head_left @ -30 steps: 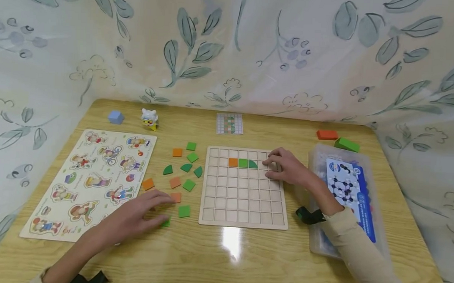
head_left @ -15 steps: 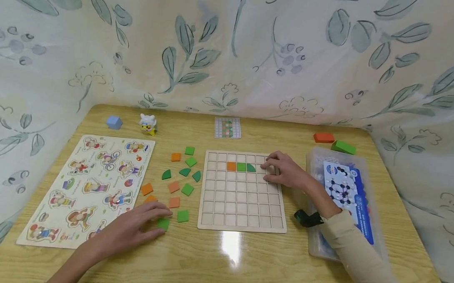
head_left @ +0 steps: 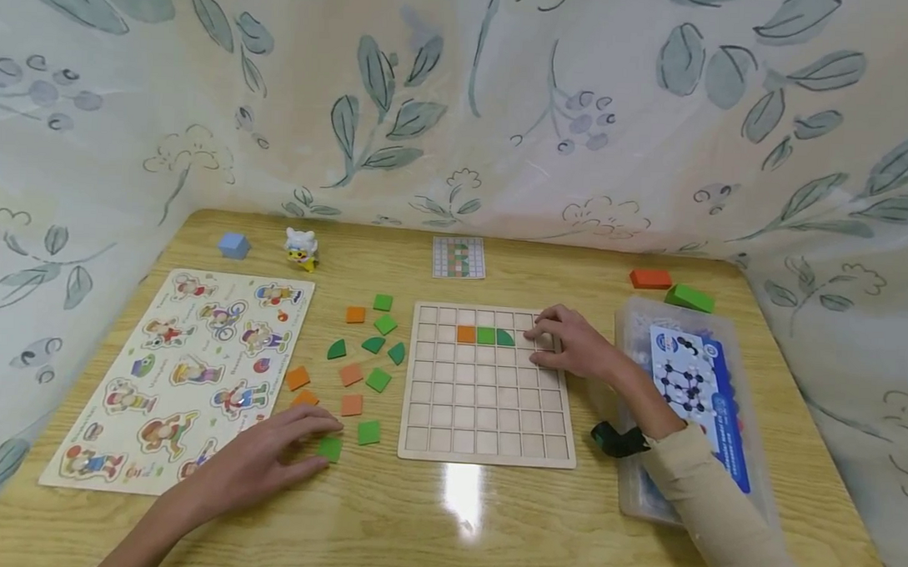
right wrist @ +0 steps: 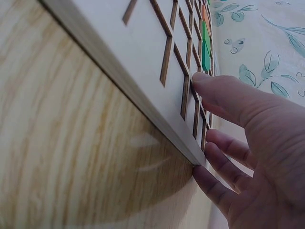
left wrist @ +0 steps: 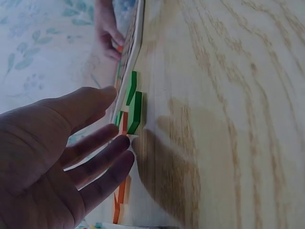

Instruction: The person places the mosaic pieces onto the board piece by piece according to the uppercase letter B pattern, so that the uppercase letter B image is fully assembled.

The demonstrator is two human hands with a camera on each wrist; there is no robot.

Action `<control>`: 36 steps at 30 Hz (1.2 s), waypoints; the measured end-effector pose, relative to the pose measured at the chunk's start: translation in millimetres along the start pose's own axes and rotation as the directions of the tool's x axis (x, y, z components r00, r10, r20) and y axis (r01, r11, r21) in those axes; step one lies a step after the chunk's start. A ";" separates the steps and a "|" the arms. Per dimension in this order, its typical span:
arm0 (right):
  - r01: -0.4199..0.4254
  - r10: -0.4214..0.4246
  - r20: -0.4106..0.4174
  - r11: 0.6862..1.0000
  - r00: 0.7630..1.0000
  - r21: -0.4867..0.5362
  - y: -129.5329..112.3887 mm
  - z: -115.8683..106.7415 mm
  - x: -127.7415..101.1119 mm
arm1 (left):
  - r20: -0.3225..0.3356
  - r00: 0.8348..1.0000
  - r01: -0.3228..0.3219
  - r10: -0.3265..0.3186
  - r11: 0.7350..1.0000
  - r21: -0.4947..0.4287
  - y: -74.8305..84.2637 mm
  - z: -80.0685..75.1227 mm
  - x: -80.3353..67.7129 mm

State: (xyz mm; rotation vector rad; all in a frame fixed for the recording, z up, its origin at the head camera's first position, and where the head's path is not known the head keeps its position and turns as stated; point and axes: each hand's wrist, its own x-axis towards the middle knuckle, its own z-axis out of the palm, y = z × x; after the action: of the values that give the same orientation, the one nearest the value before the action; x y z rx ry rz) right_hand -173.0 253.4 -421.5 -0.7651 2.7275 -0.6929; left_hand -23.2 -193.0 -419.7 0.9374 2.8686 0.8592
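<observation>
My left hand (head_left: 268,448) hovers low at the left tile group, fingers relaxed and holding nothing. A green square tile (head_left: 330,448) lies between its thumb and fingertips, and another green square (head_left: 369,432) sits just beyond. In the left wrist view the thumb and fingers spread apart near the green tile (left wrist: 135,113). On the wooden grid board (head_left: 452,442), an orange square (head_left: 466,334), a green square (head_left: 485,335) and a dark green quarter-circle (head_left: 505,338) fill neighbouring cells in one row. My right hand (head_left: 575,346) rests at the board's upper right edge, fingers loosely bent and holding nothing.
Loose orange tiles (head_left: 354,314) and dark green quarter-circles (head_left: 372,345) lie left of the board. A picture puzzle (head_left: 173,374) is at the left, a patterned card (head_left: 458,259) behind. A plastic box (head_left: 634,490), red block (head_left: 650,279) and green block (head_left: 690,297) stand right.
My left hand has drawn back slightly toward the near side, uncovering more of the green square tile and an orange one. My right hand has stayed at the board's edge.
</observation>
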 end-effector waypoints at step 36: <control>0.013 -0.013 -0.004 1.000 1.000 0.004 -1.1 -1.2 -0.4 | 0.017 0.991 -0.136 0.135 0.987 0.086 22.1 -5.2 18.7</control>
State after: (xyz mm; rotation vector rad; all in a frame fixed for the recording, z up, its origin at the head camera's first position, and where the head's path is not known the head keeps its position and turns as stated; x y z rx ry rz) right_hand -172.6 253.3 -419.9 -0.7815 2.7262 -0.7033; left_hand -27.4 -170.5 -401.2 1.1544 2.8811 0.7394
